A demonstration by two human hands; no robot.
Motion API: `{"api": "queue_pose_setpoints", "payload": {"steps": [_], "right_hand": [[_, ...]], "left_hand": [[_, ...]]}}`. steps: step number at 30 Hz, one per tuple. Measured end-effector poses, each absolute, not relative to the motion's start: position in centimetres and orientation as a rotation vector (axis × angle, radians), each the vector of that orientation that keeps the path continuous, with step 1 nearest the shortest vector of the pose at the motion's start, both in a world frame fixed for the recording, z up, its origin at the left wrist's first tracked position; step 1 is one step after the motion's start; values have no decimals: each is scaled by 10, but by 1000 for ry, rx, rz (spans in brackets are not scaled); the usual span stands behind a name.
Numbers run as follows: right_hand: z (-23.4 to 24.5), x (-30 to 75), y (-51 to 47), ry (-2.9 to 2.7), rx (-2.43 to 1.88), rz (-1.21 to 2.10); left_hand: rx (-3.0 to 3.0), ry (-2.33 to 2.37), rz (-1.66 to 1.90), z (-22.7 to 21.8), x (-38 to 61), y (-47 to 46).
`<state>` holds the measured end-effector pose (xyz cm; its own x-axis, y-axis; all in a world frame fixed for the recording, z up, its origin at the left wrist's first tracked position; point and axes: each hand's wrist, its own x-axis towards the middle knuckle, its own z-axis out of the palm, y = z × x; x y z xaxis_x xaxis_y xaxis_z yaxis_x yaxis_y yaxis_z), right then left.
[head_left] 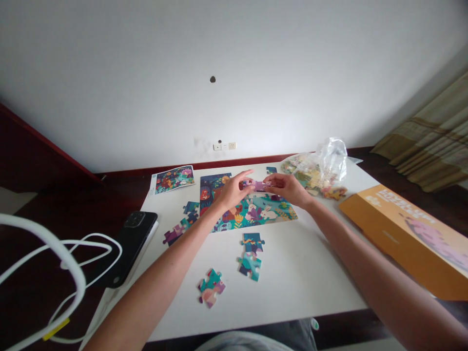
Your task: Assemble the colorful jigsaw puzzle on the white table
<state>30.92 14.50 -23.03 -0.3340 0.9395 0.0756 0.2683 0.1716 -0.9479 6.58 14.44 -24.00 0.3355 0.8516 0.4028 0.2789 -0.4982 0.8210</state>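
A purple-pink jigsaw piece (259, 186) is held between my two hands, over the upper part of a partly joined jigsaw puzzle (252, 217). My left hand (237, 187) pinches its left end, index finger stretched out above. At the right end, the fingers of my right hand (287, 187) are closed on the same piece. White rabbits, flowers and a dark blue corner show in the joined part. My hands and forearms hide some of it.
Loose pieces lie nearer me (252, 242) and left of the puzzle (175, 233). A picture sheet (173, 179) lies at back left, a plastic bag of pieces (314, 170) at back right. An orange box (405, 234) is at right; a black phone (133, 243) and white cable (78, 273) at left.
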Motion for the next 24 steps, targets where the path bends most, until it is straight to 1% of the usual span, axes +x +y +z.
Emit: {"api": "queue_pose_setpoints", "payload": {"steps": [3,9,18,24], "right_hand": [[-229,306,141,-1642,-1144,1266],[-233,296,138,-1379,-1120,1450],[-235,284,134,-1294,-1142,1399],[-226,273,129,-1114,-1132,1467]], "left_hand": [[1832,927,1115,-238,66,145],[1650,867,1073,-249,66,150],[1640,903,1046,-250,63,153],[1609,909,1043,-251,63,155]]}}
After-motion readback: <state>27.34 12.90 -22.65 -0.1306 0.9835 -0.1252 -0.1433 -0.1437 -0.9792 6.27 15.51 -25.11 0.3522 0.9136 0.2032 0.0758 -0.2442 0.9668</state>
